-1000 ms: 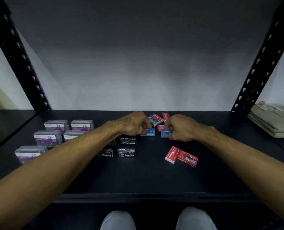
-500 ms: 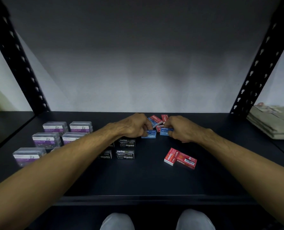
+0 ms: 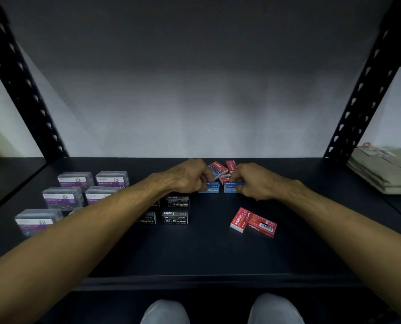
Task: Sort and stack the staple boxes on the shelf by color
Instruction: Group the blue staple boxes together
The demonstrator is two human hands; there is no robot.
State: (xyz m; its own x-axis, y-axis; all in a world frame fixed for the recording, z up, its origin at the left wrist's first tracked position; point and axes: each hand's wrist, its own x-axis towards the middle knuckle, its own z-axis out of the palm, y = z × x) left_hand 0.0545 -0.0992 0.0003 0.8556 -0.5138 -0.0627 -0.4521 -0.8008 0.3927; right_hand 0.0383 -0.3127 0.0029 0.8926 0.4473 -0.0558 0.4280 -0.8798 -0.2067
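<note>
On the black shelf (image 3: 206, 253), my left hand (image 3: 190, 177) grips a blue staple box (image 3: 210, 187) and my right hand (image 3: 253, 181) grips another blue staple box (image 3: 231, 187); both boxes sit side by side near the back middle. Behind them lies a loose cluster of red staple boxes (image 3: 227, 168) with one more blue box partly hidden. Two red staple boxes (image 3: 253, 222) lie together at the front right. Black staple boxes (image 3: 175, 210) stand in stacks under my left forearm.
Several clear paper clip boxes (image 3: 77, 192) with purple labels fill the shelf's left side. Black perforated uprights (image 3: 368, 85) frame both sides. Folded greenish paper bundles (image 3: 384, 169) lie on the neighbouring shelf at right. A grey wall closes the back.
The two blue boxes have been set level next to each other on the shelf. Both hands stay on them and have barely shifted.
</note>
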